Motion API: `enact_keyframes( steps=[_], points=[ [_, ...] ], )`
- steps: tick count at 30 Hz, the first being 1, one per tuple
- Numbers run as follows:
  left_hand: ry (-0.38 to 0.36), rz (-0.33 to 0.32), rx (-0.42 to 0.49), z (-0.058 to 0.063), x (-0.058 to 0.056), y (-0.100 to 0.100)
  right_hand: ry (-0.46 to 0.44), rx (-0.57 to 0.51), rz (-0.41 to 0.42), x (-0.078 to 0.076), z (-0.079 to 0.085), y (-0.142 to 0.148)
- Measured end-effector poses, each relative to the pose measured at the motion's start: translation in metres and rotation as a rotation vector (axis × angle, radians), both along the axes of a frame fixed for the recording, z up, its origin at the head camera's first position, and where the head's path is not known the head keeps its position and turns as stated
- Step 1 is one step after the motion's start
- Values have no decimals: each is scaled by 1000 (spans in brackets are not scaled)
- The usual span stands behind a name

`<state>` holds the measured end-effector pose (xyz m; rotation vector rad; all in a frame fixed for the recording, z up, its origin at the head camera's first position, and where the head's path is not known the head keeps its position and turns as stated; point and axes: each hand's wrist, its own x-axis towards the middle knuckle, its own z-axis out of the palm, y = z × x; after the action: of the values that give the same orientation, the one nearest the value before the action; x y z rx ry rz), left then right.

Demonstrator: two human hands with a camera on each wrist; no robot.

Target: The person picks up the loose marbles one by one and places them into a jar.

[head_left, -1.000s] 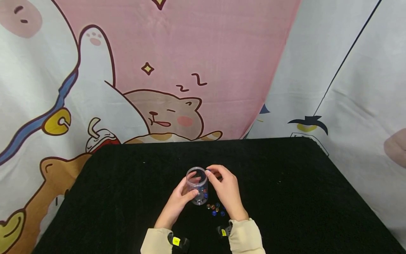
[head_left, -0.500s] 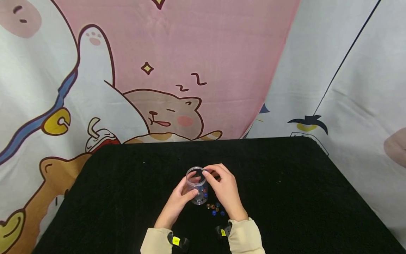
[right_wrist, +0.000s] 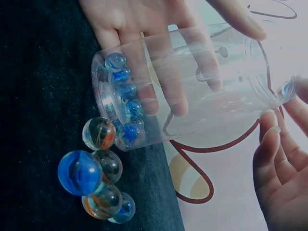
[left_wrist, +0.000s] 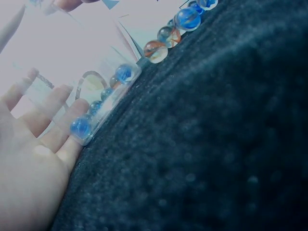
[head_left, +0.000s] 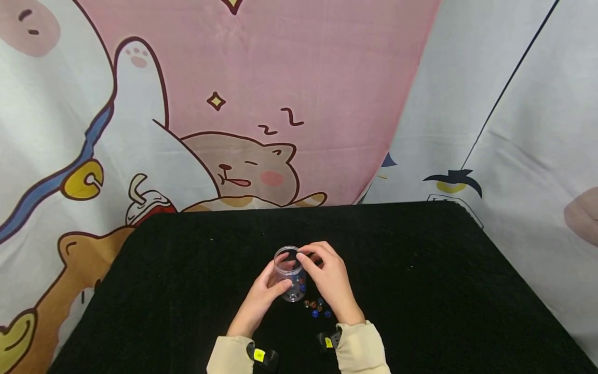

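A clear jar stands upright on the black cloth, its mouth uncovered. Several blue and orange-streaked glass marbles lie on its bottom. My left hand holds the jar from the left, thumb on the near side and fingers behind, seen through the wall in the right wrist view. At the right of the rim is my right hand, thumb and fingertips pinching a marble, mostly hidden by the fingers. Several loose marbles lie on the cloth between jar and right wrist; one large blue marble shows closest in the right wrist view.
A black cloth covers the table. Behind it hangs a backdrop with cartoon animals. Each wrist carries a dark strapped camera with a yellow tag.
My right hand has shifted slightly left, bringing its pinched fingertips from beside the rim to over the jar's mouth edge. My left hand and the jar have stayed in place.
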<state>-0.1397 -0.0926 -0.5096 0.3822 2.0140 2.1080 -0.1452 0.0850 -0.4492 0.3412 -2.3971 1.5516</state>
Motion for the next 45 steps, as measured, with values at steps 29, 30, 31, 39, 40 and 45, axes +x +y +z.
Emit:
enact_keyframes(
  steps=[29,30,31,39,40,45],
  points=[
    [-34,-11,-15,29,11,3,-23,11,27,-2,-3,2],
    [-34,-11,-16,30,11,3,-23,11,29,-2,-3,3],
    [-34,-11,-15,30,11,2,-23,11,31,-2,-4,3],
    [-29,-12,-6,20,7,1,-18,10,36,-4,-6,4],
    [-25,-11,-6,16,6,1,-17,10,36,-3,-6,5],
    [-16,-4,-7,11,4,0,-12,5,32,-3,-4,7]
  ],
)
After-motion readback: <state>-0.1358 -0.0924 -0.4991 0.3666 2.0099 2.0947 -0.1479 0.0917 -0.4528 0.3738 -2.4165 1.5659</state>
